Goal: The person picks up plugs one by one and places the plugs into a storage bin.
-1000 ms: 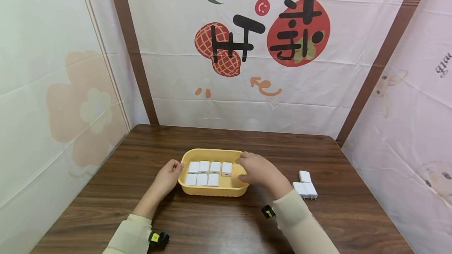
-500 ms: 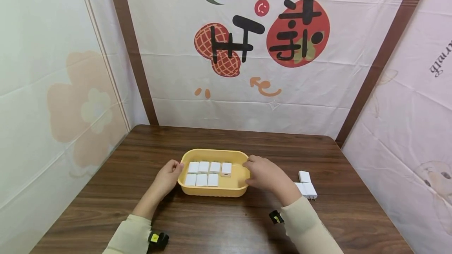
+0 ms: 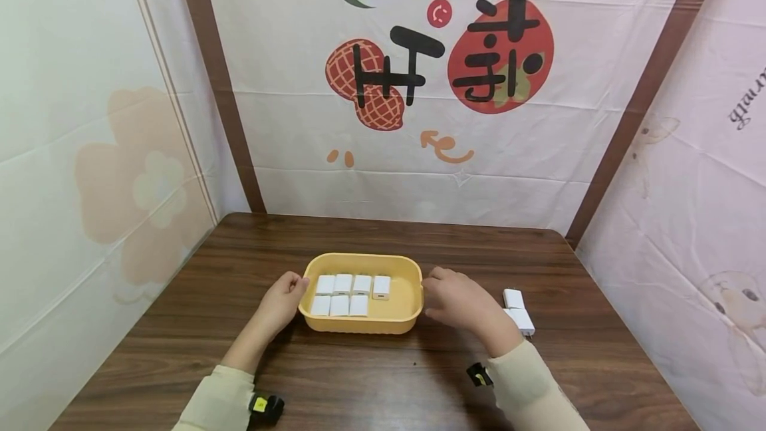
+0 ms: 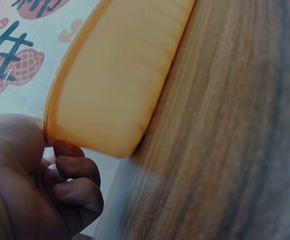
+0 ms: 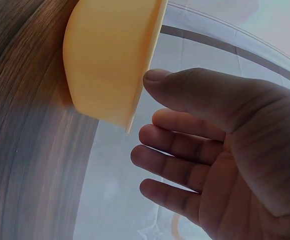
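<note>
A yellow plastic basket [image 3: 360, 325] stands on the table in the head view. Several white charger plugs [image 3: 381, 287] lie inside it in two rows, toward its left side and middle. My left hand [image 3: 283, 300] pinches the rim at the left end, its fingers curled below the rim in the left wrist view. At the right end is my right hand [image 3: 462, 302], holding nothing. In the right wrist view its fingers [image 5: 169, 165] are spread and relaxed, with the thumb tip close to the basket's rim.
More white charger plugs [image 3: 520, 321] lie on the dark wooden table [image 3: 371, 384] right of the basket, partly hidden behind my right forearm. Printed cloth walls [image 3: 419, 195] enclose the table at the back and sides.
My right hand has drawn back to the right, from over the basket's right end to just outside its rim. The left hand stays at the left rim.
</note>
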`<state>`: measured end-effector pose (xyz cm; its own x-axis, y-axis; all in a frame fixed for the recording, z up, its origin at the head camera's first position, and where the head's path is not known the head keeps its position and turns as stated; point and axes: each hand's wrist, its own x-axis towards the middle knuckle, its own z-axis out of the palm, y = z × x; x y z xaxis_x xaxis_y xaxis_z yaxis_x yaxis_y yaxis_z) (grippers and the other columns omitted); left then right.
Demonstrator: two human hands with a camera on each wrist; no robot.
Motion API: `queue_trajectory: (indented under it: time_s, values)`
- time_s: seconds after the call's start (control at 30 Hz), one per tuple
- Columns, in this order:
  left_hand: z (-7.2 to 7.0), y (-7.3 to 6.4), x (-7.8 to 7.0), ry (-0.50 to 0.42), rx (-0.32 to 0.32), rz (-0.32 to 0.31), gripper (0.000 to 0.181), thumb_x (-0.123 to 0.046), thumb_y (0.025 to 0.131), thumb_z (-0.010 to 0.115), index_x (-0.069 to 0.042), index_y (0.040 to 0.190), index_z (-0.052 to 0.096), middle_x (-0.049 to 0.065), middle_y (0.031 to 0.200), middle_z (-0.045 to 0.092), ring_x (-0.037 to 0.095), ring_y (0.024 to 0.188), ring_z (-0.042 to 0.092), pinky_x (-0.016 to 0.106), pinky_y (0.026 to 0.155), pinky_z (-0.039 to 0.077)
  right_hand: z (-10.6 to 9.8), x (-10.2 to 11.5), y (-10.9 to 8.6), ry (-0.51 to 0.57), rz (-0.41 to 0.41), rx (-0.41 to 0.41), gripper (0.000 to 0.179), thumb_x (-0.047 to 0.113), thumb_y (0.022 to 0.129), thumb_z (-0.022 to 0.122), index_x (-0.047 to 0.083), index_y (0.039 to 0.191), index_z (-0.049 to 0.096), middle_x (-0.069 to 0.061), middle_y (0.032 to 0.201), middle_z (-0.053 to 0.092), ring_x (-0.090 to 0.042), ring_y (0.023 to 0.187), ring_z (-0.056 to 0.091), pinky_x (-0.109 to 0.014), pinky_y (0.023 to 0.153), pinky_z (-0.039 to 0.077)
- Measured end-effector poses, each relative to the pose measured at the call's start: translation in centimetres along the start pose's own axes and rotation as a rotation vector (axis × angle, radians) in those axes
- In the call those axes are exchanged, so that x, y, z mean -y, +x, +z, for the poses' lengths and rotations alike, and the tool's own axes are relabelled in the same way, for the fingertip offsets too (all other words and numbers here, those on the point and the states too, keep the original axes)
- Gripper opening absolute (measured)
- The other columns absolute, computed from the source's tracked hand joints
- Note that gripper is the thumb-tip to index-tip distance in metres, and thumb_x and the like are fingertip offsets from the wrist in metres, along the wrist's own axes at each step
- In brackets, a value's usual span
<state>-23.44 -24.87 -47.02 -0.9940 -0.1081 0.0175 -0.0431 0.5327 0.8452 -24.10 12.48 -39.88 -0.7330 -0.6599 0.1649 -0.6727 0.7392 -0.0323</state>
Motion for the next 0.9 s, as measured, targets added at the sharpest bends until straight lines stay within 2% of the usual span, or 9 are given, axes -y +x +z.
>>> queue_trajectory:
  time_s: [0.53, 0.77, 0.9]
  values:
    - [0.0, -0.2, -0.2, -0.010, 0.006, -0.002, 0.031, -0.035, 0.110, 0.048, -0.005, 0.105, 0.054, 0.004, 0.077, 0.048, 0.018, 0.068, 0.049, 0.030, 0.059, 0.042, 0.4, -1.0, -2.1, -0.010, 0.067, 0.045, 0.047, 0.024, 0.083, 0.086, 0.008, 0.123, 0.070, -0.007, 0.111, 0.063, -0.025, 0.095, 0.065, -0.044, 0.084, 0.055]
    - [0.0, -0.1, -0.1, -0.013, 0.009, -0.009, 0.032, -0.036, 0.109, 0.048, -0.005, 0.105, 0.053, 0.005, 0.079, 0.048, 0.019, 0.069, 0.049, 0.030, 0.061, 0.043, 0.2, -1.5, -3.0, -0.035, 0.055, 0.027, 0.045, 0.022, 0.081, 0.087, 0.007, 0.120, 0.071, -0.006, 0.104, 0.061, -0.025, 0.090, 0.064, -0.044, 0.080, 0.055]
    - [0.0, 0.1, 0.1, -0.021, 0.011, -0.007, 0.031, -0.035, 0.110, 0.048, -0.005, 0.105, 0.053, 0.005, 0.079, 0.048, 0.019, 0.069, 0.049, 0.030, 0.060, 0.043, 0.2, -1.7, -3.5, -0.041, 0.085, 0.046, 0.046, 0.022, 0.080, 0.087, 0.005, 0.120, 0.071, -0.008, 0.106, 0.062, -0.026, 0.093, 0.065, -0.045, 0.082, 0.055]
